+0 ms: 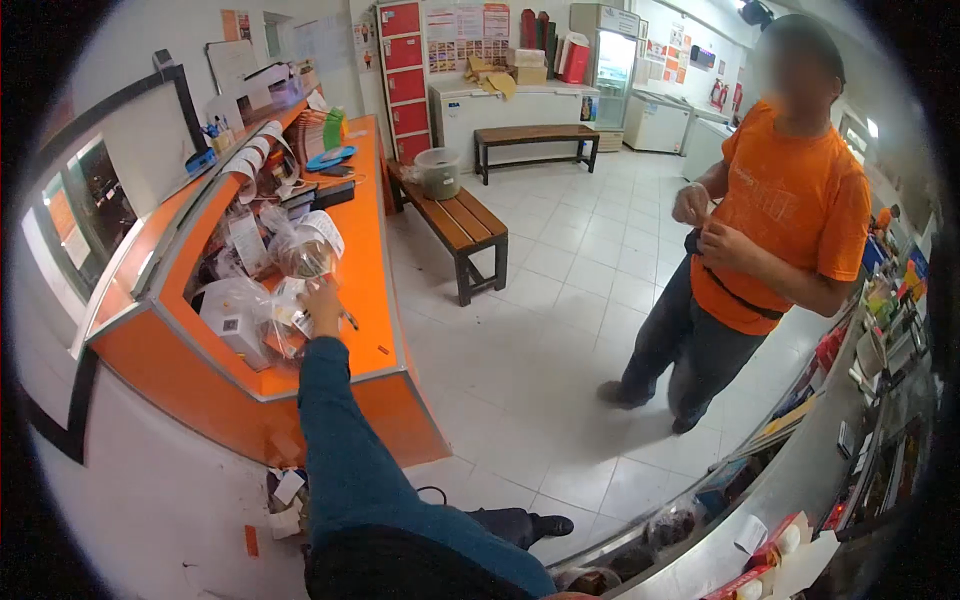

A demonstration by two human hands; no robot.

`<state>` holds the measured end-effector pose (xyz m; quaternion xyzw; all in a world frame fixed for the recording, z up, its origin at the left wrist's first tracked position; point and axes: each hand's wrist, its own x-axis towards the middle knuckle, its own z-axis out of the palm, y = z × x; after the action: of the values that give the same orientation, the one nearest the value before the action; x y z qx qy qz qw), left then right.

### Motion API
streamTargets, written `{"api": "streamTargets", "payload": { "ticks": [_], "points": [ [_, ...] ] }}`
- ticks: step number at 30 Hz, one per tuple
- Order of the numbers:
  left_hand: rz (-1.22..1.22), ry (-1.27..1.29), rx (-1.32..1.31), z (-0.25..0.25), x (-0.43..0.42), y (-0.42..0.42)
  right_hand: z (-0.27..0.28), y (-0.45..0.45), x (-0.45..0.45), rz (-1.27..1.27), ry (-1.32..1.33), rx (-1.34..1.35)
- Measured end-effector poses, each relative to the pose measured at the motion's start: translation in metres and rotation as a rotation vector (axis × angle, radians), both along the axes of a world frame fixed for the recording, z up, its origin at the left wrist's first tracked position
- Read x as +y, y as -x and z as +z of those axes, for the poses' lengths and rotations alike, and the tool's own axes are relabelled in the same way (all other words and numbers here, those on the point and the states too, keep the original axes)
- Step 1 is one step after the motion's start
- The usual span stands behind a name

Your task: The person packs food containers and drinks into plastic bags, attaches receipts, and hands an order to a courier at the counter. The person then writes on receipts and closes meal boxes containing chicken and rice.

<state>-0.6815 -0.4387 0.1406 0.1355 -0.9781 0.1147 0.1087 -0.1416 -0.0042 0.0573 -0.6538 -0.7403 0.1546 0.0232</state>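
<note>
The left hand (322, 305) is touching one of several clear plastic bags (284, 298) on the orange counter (368, 290); its finger closure I cannot tell. Two wooden benches (462, 222) are standing beyond the counter.

You could read no text clearly. Lettering on the orange shirt (790, 195) and wall posters (468, 38) was too small or blurred.

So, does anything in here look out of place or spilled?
I see no spill. Loose papers are bunched by the orange counter, perhaps in a bin, and an orange scrap nearby looks like dropped litter.
</note>
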Motion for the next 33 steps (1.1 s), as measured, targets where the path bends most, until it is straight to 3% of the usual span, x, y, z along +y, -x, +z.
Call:
{"api": "streamTargets", "payload": {
  "ticks": [3, 6, 9, 12, 15, 18, 22, 24, 30, 33],
  "points": [
    [-0.058, 0.031, 0.155, -0.015, -0.003, 0.0, 0.004, 0.027, 0.007, 0.057, -0.014, 0.031],
    [-0.039, 0.048, 0.107, -0.02, -0.003, 0.011, 0.012, 0.053, 0.009, 0.106, -0.02, 0.052],
    [-0.126, -0.073, 0.181, -0.009, 0.012, 0.031, 0.016, 0.084, 0.007, 0.158, -0.04, 0.066],
    [-0.202, 0.223, 0.333, -0.01, 0.001, 0.079, 0.019, 0.118, 0.004, 0.209, -0.058, 0.068],
    [-0.152, 0.151, 0.544, 0.009, -0.025, 0.124, 0.019, 0.15, -0.003, 0.23, -0.072, 0.065],
    [-0.004, -0.203, 0.44, 0.026, -0.057, 0.142, 0.022, 0.182, -0.01, 0.242, -0.076, 0.058],
    [0.188, -0.225, 0.257, 0.012, -0.078, 0.136, 0.027, 0.212, -0.019, 0.269, -0.078, 0.042],
    [0.044, -0.103, 0.447, 0.019, -0.063, 0.095, 0.03, 0.223, -0.024, 0.271, -0.068, 0.036],
    [0.019, -0.049, 0.451, 0.011, -0.065, 0.088, 0.035, 0.236, -0.033, 0.268, -0.05, 0.023],
    [0.019, -0.137, 0.417, 0.018, -0.065, 0.08, 0.035, 0.239, -0.035, 0.269, -0.045, 0.025]
  ]
}}
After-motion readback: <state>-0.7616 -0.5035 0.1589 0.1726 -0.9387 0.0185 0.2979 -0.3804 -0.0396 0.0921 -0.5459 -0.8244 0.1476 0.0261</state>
